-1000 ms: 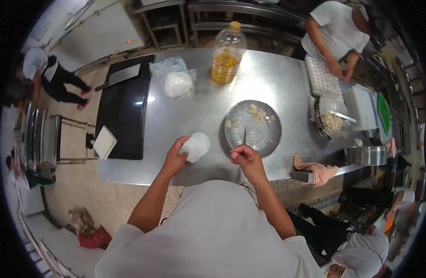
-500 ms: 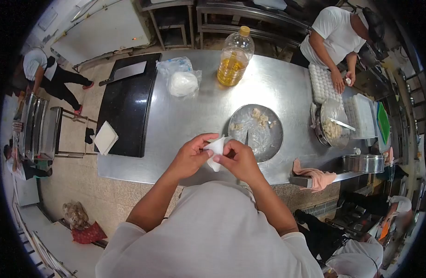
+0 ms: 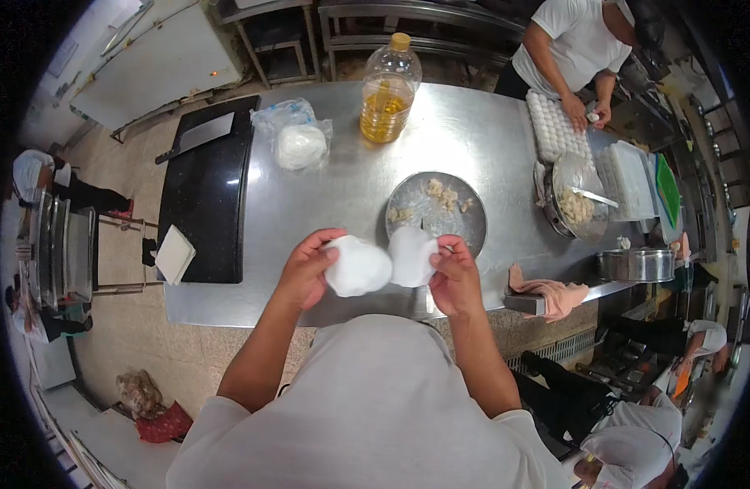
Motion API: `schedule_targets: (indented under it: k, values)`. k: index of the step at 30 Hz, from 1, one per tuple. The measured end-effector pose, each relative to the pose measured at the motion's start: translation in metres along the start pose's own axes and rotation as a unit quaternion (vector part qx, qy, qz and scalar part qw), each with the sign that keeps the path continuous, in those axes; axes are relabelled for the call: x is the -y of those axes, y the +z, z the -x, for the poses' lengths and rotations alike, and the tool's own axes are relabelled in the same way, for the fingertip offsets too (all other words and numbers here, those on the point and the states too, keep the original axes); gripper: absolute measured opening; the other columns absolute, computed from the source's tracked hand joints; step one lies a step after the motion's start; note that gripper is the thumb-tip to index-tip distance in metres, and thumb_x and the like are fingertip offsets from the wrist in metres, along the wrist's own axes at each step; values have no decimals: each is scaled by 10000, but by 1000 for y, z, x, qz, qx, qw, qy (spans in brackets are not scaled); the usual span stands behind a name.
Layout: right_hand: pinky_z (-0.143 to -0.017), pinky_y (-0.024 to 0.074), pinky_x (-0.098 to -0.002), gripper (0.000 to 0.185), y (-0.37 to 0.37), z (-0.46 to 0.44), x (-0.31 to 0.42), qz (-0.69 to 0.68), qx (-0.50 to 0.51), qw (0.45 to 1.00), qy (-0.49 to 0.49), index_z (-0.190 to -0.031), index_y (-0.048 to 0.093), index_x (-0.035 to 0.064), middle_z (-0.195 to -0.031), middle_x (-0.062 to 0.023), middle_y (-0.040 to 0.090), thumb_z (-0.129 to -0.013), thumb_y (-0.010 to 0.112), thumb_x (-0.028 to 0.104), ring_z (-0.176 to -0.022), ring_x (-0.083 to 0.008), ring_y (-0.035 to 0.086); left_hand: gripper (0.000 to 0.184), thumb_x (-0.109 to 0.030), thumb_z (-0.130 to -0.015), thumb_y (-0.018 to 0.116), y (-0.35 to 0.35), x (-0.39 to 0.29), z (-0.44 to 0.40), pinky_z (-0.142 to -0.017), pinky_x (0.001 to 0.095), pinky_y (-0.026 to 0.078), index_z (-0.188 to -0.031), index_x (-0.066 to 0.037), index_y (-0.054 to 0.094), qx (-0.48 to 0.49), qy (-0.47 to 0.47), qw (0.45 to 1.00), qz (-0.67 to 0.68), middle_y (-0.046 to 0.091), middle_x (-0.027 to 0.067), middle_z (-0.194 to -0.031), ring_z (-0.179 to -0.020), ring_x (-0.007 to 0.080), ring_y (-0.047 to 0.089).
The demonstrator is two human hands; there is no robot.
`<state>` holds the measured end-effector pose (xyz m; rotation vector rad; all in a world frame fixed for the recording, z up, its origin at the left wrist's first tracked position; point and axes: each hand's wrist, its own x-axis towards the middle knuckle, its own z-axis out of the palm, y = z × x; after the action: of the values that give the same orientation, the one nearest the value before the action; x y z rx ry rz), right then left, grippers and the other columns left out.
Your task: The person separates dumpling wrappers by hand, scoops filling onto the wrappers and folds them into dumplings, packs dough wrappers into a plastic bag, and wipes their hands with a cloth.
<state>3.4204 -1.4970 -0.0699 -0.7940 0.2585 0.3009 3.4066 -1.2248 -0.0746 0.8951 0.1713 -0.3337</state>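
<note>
My left hand (image 3: 307, 269) pinches the edge of a thin, round white dough wrapper (image 3: 358, 266) between thumb and fingers. Another such wrapper (image 3: 411, 257) is gripped at its outer edge by my right hand (image 3: 456, 273). The two wrappers are side by side in front of my chest, their inner edges meeting or nearly so. Just beyond my right hand lies a round metal pan (image 3: 399, 191) holding scattered pale lumps of filling. The right wrapper covers part of the pan, and a flat metal utensil (image 3: 424, 301) shows below that wrapper.
On the steel table (image 3: 326, 187) stand an oil bottle (image 3: 389, 94), a bagged white mass (image 3: 301, 147) and a black board (image 3: 204, 196) carrying a cleaver (image 3: 204, 134) and white sheets (image 3: 175, 254). At right are egg trays (image 3: 554, 126), a bowl (image 3: 577, 204), a cloth (image 3: 546, 287) and a co-worker (image 3: 582, 49).
My hands have moved apart. The white piece bunched between them now shows as two flat wrappers, one in each hand. The view has shifted slightly.
</note>
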Motion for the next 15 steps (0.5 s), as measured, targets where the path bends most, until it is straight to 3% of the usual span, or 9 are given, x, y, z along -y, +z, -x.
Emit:
schedule_targets:
  k: [3, 4, 5, 7, 9, 11, 12, 14, 15]
  values:
    - [-664, 521, -241, 298, 4, 13, 22, 9, -75, 995, -70, -1076, 555, 79, -901, 5, 614, -828, 568, -85, -757, -105, 603, 346, -36, -912, 584, -29, 10, -6, -922, 353, 503, -1256, -14, 558, -29, -1, 1000, 10, 640, 101, -1146, -1047, 202, 620]
    - [-698, 506, -236, 271, -4, 16, 26, 26, -81, 992, -95, -1071, 562, 61, -909, 8, 601, -837, 577, -74, -769, -95, 583, 354, -75, -925, 588, -34, 11, -6, -930, 359, 497, -1271, -7, 550, -83, 8, 976, -200, 639, 107, -1154, -1055, 218, 619]
    - [-698, 506, -236, 271, -6, 15, 27, 25, -82, 992, -97, -1071, 562, 61, -909, 8, 601, -837, 577, -74, -769, -95, 583, 368, -115, -938, 591, -36, 11, -7, -939, 364, 490, -1285, -1, 543, -131, 17, 906, -402, 638, 114, -1163, -1064, 235, 618]
    - [-735, 484, -240, 224, -11, 15, 26, 268, -171, 928, -195, -1048, 570, 47, -936, 4, 595, -854, 583, -63, -800, -84, 555, 391, -166, -952, 581, -29, 24, -9, -971, 368, 466, -1305, -5, 530, -113, 10, 911, -397, 619, 114, -1204, -1103, 244, 601]
    - [-821, 491, -261, 280, -6, 9, 6, 366, -73, 907, -196, -1101, 587, 26, -1008, -42, 613, -837, 620, -60, -911, -128, 596, 449, -268, -980, 561, -15, 41, -10, -1035, 376, 417, -1345, -14, 504, -83, 0, 917, -390, 583, 114, -1286, -1181, 262, 565]
    - [-807, 499, -278, 307, 24, 17, -6, 428, 87, 890, -136, -1111, 588, 7, -1047, -84, 609, -813, 659, -25, -940, -157, 602, 408, -266, -992, 551, 2, 71, -19, -984, 373, 450, -1350, -77, 506, -48, -91, 994, -20, 591, 70, -1270, -1121, 219, 588]
    - [-807, 499, -278, 307, 24, 20, -8, 427, 91, 889, -136, -1111, 588, 7, -1047, -84, 609, -813, 659, -25, -940, -157, 602, 408, -266, -992, 551, 15, 68, -19, -984, 373, 450, -1350, -77, 506, -51, -88, 995, -21, 591, 70, -1270, -1121, 219, 588]
    - [-751, 522, -339, 287, 21, 22, -13, 529, 65, 824, -193, -1048, 587, -8, -1027, -154, 591, -793, 711, 36, -911, -250, 621, 422, -293, -1001, 526, 33, 57, -20, -986, 390, 453, -1372, -98, 479, -8, -188, 954, 233, 586, 64, -1288, -1121, 208, 591]
    - [-751, 522, -339, 287, 14, 24, -12, 530, 65, 823, -193, -1048, 587, -8, -1027, -154, 591, -793, 711, 36, -911, -250, 621, 422, -293, -1001, 526, 31, 56, -20, -986, 390, 453, -1372, -98, 479, -7, -187, 954, 233, 586, 64, -1288, -1121, 208, 591]
